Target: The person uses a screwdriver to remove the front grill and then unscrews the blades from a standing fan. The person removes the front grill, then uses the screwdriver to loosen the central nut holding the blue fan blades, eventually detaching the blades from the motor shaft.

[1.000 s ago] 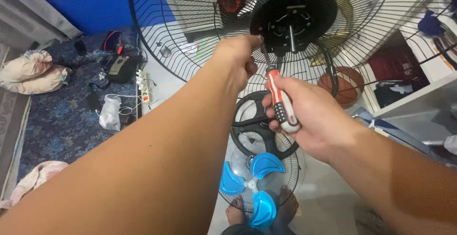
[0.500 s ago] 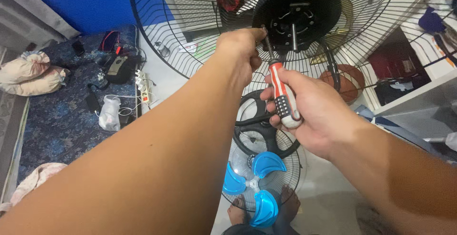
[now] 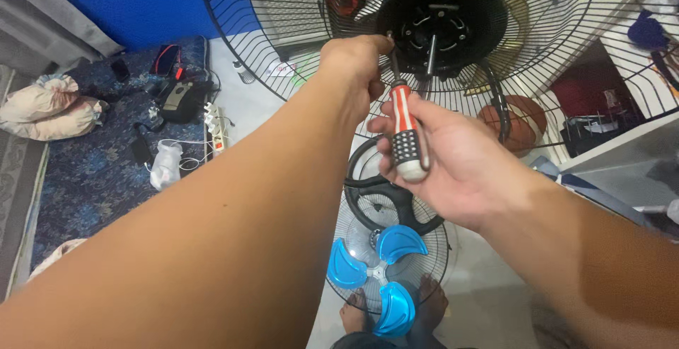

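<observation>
Left hand (image 3: 353, 62) fisted — right hand (image 3: 442, 158) curled, loose grip

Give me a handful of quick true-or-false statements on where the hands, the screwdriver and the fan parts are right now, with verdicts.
1. The right hand grips a screwdriver with a red, white and black handle. True.
2. The left hand rests on the floor beside the power strip. False: it is raised at the black wire fan guard, next to the screwdriver's shaft.
3. The blue fan blade is mounted on the motor hub. False: it lies low on a second guard near the person's feet.
4. A bare shaft sticks out of the black motor hub. True.
5. A basketball shows behind the guard wires on the right. True.
</observation>
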